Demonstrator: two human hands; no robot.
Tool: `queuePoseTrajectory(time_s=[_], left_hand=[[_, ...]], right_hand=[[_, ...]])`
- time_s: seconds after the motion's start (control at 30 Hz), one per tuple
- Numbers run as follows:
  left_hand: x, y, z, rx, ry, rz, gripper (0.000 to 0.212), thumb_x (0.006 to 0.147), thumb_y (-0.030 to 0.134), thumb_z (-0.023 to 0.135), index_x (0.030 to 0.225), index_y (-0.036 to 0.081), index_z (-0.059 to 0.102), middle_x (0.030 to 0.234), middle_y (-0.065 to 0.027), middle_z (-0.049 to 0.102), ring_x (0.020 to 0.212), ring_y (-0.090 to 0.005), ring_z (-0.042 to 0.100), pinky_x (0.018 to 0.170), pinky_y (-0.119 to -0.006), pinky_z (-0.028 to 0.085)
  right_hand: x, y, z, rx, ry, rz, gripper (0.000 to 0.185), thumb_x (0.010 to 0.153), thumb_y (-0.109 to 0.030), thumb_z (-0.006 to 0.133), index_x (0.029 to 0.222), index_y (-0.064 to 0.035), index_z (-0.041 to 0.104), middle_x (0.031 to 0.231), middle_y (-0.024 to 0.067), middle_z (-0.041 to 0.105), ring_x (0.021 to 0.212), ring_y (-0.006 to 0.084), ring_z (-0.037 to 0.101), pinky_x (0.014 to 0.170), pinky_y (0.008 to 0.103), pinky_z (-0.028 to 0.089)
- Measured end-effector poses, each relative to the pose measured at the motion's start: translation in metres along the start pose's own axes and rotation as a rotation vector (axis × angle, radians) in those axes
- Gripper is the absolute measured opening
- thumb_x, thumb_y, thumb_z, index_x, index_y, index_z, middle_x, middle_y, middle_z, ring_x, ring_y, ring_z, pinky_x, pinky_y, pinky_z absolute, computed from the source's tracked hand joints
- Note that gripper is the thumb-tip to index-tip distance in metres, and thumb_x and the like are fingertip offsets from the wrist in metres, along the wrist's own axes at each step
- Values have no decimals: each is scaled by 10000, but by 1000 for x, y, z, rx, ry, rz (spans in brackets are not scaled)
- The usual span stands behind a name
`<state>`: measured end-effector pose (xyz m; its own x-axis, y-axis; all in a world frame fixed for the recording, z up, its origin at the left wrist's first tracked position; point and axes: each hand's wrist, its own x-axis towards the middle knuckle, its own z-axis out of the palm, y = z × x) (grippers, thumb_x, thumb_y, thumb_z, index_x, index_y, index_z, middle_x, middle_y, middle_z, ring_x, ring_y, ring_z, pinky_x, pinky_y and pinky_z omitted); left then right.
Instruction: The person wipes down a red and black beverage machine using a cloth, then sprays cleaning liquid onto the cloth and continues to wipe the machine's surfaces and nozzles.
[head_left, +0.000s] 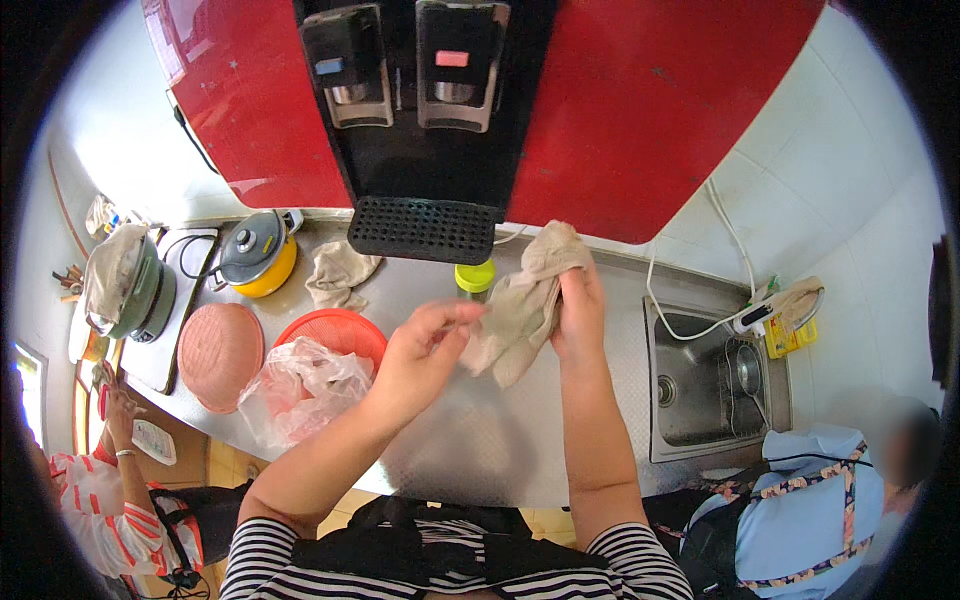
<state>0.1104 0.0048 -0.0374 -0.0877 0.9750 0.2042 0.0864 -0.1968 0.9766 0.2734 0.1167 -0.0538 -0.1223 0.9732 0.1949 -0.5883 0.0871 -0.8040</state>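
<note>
My right hand (580, 311) grips a bunched beige cloth (521, 307) above the metal countertop (480, 427). The cloth hangs in folds down and to the left of that hand. My left hand (424, 356) is beside the cloth's left edge, its fingers half curled, with a gap between thumb and fingers. Its fingertips are blurred, and whether they touch the cloth is unclear. Just behind the cloth stands a container with a lime-green lid (475, 276), its body mostly hidden. A second crumpled cloth (337, 271) lies on the counter to the left.
A red-and-black water dispenser (431, 165) overhangs the counter's back. Leftward are a red plastic basket (337, 326), a plastic bag (300, 397), a pink basket (220, 358) and a yellow pot (262, 266). A sink (694, 405) is right. People stand at both sides.
</note>
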Motion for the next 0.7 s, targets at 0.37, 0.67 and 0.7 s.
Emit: queuePoseTrajectory(time_s=[0.37, 0.67, 0.7], left_hand=[[24, -5, 25, -241, -138, -52, 136, 924, 121, 547, 989, 5, 576, 949, -1, 603, 799, -54, 526, 696, -217, 437], [25, 8, 5, 464, -47, -38, 111, 928, 128, 519, 923, 19, 540, 679, 7, 529, 621, -74, 499, 561, -240, 418], [26, 0, 5, 442, -36, -23, 114, 920, 136, 532, 927, 23, 547, 636, -2, 524, 594, -78, 497, 549, -247, 420]], right_hand=[[-37, -16, -1, 100, -177, 222, 318, 936, -124, 449, 1215, 16, 516, 1118, 116, 594, 985, 189, 590, 865, 319, 481], [-46, -28, -8, -521, -241, -56, 260, 923, -63, 479, 1158, 24, 550, 1093, 87, 600, 991, 140, 561, 888, 266, 425], [-48, -29, -7, -573, -274, -93, 261, 924, -61, 476, 1162, 20, 549, 1085, 87, 601, 988, 137, 561, 884, 263, 425]])
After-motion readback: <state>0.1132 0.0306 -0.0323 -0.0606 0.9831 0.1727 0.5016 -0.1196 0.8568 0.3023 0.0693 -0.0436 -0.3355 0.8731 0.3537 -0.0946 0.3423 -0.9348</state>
